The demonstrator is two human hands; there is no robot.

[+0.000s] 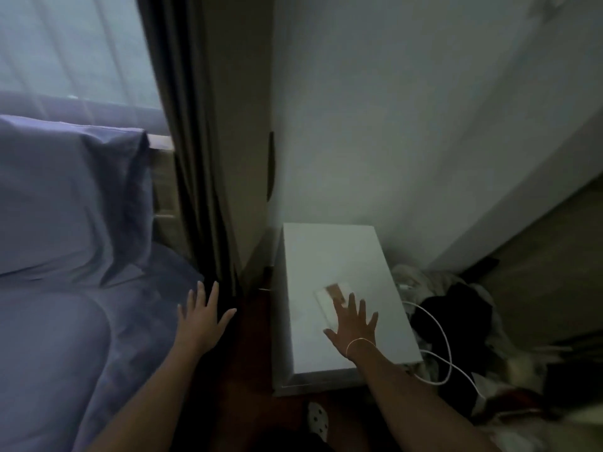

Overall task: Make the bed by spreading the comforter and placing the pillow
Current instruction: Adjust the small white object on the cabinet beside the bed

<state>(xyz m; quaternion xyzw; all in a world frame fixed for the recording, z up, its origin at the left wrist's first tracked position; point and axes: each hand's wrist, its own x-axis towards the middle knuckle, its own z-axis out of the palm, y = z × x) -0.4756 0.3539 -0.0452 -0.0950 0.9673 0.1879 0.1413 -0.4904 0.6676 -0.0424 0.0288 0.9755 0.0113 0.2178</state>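
Both hands spread wide, holding nothing: left hand point(203, 316) over the blue fabric comforter point(65, 337), right hand point(354, 324) above the white nightstand point(329, 256). Blue pillow point(65, 203) seemingly placed; smoothing next, probably.

the room is dim and the picture has a cold, bluish-grey cast, with the only light coming through the sheer-curtained window point(75, 47) at upper left, which glows pale while the dark drape point(192, 151) beside it and the floor point(251, 347) below sink into near-black shadow. the whole frame is soft and grainy, the small card point(329, 300) on the white bedside cabinet point(332, 256) is smeared by motion blur, and the clutter at lower right is too murky to make out. straight edges of the wall point(424, 125) bow and lean toward the borders from the wide-angle lens.
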